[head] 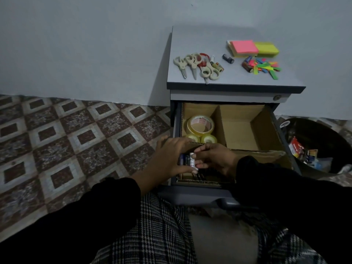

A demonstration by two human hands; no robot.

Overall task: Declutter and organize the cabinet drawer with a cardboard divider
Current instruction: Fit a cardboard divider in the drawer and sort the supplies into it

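Both our hands are in the open drawer (pixel 224 195), front-left cell of the cardboard divider (pixel 221 122). Left hand (pixel 169 159) and right hand (pixel 217 159) have fingers curled on a bunch of pens (pixel 187 160) there. Three tape rolls (pixel 201 124) sit in the back-left cell. Scissors (pixel 194 63), batteries (pixel 228 58) and sticky notes (pixel 251 47) lie on the cabinet top (pixel 219 77).

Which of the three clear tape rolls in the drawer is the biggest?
The large clear tape roll with the brown cardboard core, farthest back in the left compartment; the two small clear rolls sit side by side before it.
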